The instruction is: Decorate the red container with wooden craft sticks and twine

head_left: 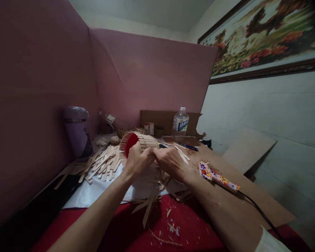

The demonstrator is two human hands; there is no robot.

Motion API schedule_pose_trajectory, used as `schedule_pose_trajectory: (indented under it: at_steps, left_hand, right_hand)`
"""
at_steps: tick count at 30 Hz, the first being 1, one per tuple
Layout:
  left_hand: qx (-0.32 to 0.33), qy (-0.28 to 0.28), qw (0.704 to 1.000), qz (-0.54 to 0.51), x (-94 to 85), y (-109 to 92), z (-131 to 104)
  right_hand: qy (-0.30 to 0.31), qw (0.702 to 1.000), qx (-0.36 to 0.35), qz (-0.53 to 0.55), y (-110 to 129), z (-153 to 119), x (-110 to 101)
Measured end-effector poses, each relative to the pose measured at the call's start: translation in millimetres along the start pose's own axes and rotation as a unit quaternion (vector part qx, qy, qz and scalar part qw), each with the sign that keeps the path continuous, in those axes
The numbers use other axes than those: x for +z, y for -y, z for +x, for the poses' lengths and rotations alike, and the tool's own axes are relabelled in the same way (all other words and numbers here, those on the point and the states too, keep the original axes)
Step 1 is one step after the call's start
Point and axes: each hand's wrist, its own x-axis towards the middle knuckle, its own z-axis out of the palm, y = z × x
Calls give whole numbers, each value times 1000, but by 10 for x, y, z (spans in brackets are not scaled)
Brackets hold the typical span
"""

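Note:
A basket made of wooden craft sticks (146,140), with a red inside, lies tilted on its side above the table, its opening turned to the left. My left hand (138,156) is closed round its near side, thumb by the rim. At the right end of the basket, my right hand (170,161) has its fingers pinched together, close against the left fingers. What the right fingers hold is hidden. A heap of loose craft sticks (105,166) lies left of the hands, and a length of twine (162,240) trails on the red cloth below.
A flower-patterned glue gun (219,179) with a black cord rests on the brown board (254,204) at right. Behind stand a clear plastic bottle (180,124) and a blue pen (190,147) lies nearby. At left is a purple flask (78,134). Scraps litter the red cloth (131,231).

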Motion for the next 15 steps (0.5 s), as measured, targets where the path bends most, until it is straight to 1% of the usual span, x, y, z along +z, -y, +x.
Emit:
schedule_pose_trajectory:
  at_steps: [3,6,8,10,12,15]
  left_hand:
    - [-18,50,999,5,-70,-35,53]
    - [-44,77,996,-11,-124,-75,87]
    - [-48,97,994,-22,-146,-100,94]
    - [-62,118,991,-30,-156,-123,89]
    - [-88,115,988,-48,-159,-142,78]
    - [-132,50,983,-115,-166,-161,74]
  right_hand:
    - [1,998,-17,59,-31,-13,-53]
    - [-16,989,-8,144,-72,-16,-42]
    - [-39,976,16,213,-132,-1,-8]
    - [-67,955,49,286,-218,27,29]
    - [-99,927,85,350,-309,58,62]
    - [-147,890,126,413,-385,87,114]
